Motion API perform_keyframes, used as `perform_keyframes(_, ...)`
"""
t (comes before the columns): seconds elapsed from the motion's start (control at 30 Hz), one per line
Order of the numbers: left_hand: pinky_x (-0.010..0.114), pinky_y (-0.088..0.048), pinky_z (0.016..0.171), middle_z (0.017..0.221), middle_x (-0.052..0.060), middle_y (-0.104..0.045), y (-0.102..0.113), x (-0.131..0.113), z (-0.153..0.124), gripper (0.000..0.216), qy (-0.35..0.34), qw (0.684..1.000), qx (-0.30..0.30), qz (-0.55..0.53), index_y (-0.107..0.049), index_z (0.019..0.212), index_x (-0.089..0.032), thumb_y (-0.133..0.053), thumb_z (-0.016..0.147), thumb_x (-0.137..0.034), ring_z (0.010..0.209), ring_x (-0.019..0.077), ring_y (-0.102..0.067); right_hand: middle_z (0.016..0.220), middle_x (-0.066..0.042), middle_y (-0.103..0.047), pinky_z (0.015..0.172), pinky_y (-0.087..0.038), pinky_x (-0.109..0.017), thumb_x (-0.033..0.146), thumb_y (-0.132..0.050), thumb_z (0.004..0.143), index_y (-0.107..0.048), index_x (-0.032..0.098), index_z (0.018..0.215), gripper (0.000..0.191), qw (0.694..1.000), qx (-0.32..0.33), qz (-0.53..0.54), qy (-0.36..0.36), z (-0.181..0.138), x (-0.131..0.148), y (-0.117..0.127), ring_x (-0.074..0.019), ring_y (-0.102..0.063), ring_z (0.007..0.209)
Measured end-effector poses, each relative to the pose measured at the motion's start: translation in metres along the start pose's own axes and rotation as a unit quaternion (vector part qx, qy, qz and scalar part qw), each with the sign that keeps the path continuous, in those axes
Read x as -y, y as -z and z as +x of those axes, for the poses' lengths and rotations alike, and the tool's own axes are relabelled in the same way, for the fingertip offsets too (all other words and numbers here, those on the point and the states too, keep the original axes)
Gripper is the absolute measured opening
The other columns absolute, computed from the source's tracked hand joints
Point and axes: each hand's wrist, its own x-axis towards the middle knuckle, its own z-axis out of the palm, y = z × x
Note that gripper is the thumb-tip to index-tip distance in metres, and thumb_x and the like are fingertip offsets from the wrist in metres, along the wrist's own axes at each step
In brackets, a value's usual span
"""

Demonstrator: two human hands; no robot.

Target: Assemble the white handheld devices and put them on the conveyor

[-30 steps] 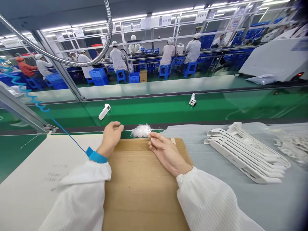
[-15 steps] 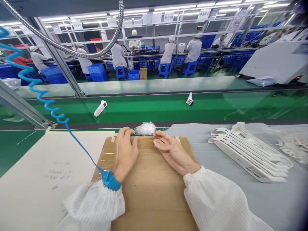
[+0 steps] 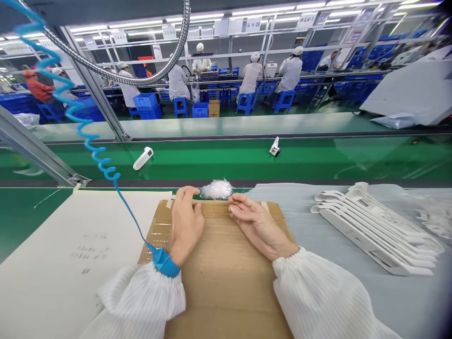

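Observation:
My left hand [image 3: 185, 223] rests on a brown cardboard sheet [image 3: 226, 287], its fingers loosely curved and holding nothing. A crumpled wad of transparent plastic film [image 3: 217, 189] lies at the sheet's far edge, between both hands. My right hand [image 3: 257, 226] lies on the cardboard, its fingertips right by the wad; I cannot tell if they touch it. A blue wrist strap [image 3: 162, 262] circles my left wrist, with a blue coiled cord [image 3: 95, 146] rising from it. White ribbed sleeves cover both forearms.
A stack of long white plastic parts [image 3: 374, 230] lies on a grey translucent sheet to the right. A white paper sheet [image 3: 70, 254] lies left. Beyond, a green conveyor belt [image 3: 212, 162] carries two white devices. Co-workers sit at a far line among blue crates.
My left hand has dropped from above the wad onto the cardboard, beside it. The wrist strap moved with it. The whole view has shifted slightly.

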Motion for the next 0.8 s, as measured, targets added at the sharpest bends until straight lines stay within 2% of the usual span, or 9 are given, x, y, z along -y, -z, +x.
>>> perform_keyframes(0.07,0.034,-0.058,0.078,0.114,0.010,-0.066,0.001,-0.002,0.001,0.023,0.022,0.999,0.001,-0.027,-0.060,0.104,-0.019,-0.050,0.086,-0.008,0.076,0.0159,-0.070,0.101,-0.001,-0.069,0.088,-0.048,-0.028,0.013,-0.091,0.063,-0.076,0.023,0.091,0.032,1.000,0.000,0.001,0.000,0.000,0.000,0.000,-0.0135,-0.060,0.087)
perform_keyframes(0.17,0.027,-0.052,0.057,0.094,0.004,-0.071,0.003,-0.008,0.002,0.021,0.089,0.993,0.029,-0.076,-0.058,0.112,-0.020,-0.042,0.097,-0.022,0.050,0.0103,-0.061,0.100,-0.001,-0.069,0.087,-0.048,-0.027,0.013,-0.091,0.063,-0.077,0.022,0.091,0.033,1.000,0.002,0.005,-0.002,0.000,0.001,0.000,-0.0130,-0.059,0.087)
perform_keyframes(0.3,0.024,-0.034,0.039,0.058,-0.006,-0.056,0.007,-0.019,0.003,0.031,0.172,0.970,0.077,-0.152,-0.059,0.101,-0.021,-0.041,0.101,-0.046,0.033,0.0091,-0.044,0.100,-0.001,-0.069,0.087,-0.049,-0.027,0.014,-0.091,0.063,-0.077,0.023,0.090,0.032,1.000,0.000,0.003,-0.002,-0.002,0.001,-0.002,-0.0136,-0.059,0.088)
perform_keyframes(0.47,0.023,-0.019,0.039,0.039,-0.009,-0.029,0.008,-0.022,0.007,0.056,0.229,0.927,0.117,-0.273,-0.051,0.070,-0.022,-0.037,0.096,-0.070,0.033,0.0084,-0.025,0.102,-0.001,-0.068,0.080,-0.049,-0.029,0.021,-0.091,0.066,-0.076,0.023,0.093,0.031,0.999,0.010,-0.043,0.015,-0.004,0.010,0.000,-0.0135,-0.059,0.084)
perform_keyframes(0.6,0.025,-0.025,0.047,0.045,-0.006,-0.040,0.007,-0.015,0.007,0.053,0.194,0.959,0.089,-0.186,-0.055,0.067,-0.021,-0.043,0.097,-0.063,0.042,0.0108,-0.037,0.106,-0.002,-0.070,0.076,-0.047,-0.033,0.029,-0.089,0.065,-0.074,0.026,0.094,0.033,0.974,-0.027,-0.194,0.117,0.031,0.045,0.022,-0.0162,-0.060,0.084)
perform_keyframes(0.67,0.027,-0.028,0.053,0.050,-0.004,-0.049,0.007,-0.014,0.004,0.042,0.160,0.978,0.081,-0.108,-0.061,0.074,-0.020,-0.048,0.098,-0.053,0.050,0.0133,-0.047,0.106,-0.003,-0.071,0.080,-0.047,-0.037,0.028,-0.084,0.067,-0.073,0.026,0.093,0.029,0.918,-0.089,-0.342,0.180,0.066,0.070,0.037,-0.0201,-0.062,0.086)
perform_keyframes(0.7,0.027,-0.030,0.056,0.053,-0.004,-0.053,0.007,-0.015,0.003,0.036,0.145,0.984,0.079,-0.068,-0.063,0.080,-0.021,-0.049,0.099,-0.048,0.054,0.0147,-0.051,0.104,-0.005,-0.071,0.081,-0.046,-0.039,0.026,-0.080,0.070,-0.073,0.025,0.093,0.025,0.861,-0.130,-0.451,0.196,0.085,0.083,0.044,-0.0214,-0.062,0.085)
perform_keyframes(0.77,0.029,-0.034,0.062,0.063,-0.003,-0.062,0.006,-0.016,0.000,0.023,0.113,0.991,0.075,0.006,-0.066,0.097,-0.022,-0.049,0.100,-0.037,0.063,0.0173,-0.059,0.108,-0.013,-0.070,0.086,-0.042,-0.043,0.020,-0.071,0.077,-0.073,0.021,0.100,0.024,0.702,-0.185,-0.651,0.221,0.125,0.105,0.054,-0.0259,-0.061,0.092)
perform_keyframes(0.8,0.030,-0.037,0.066,0.071,-0.002,-0.067,0.006,-0.017,-0.002,0.018,0.097,0.992,0.073,0.035,-0.065,0.104,-0.023,-0.050,0.100,-0.033,0.071,0.0187,-0.063,0.118,-0.018,-0.067,0.090,-0.038,-0.045,0.018,-0.069,0.079,-0.072,0.019,0.104,0.025,0.672,-0.193,-0.678,0.227,0.143,0.113,0.058,-0.0294,-0.058,0.102)
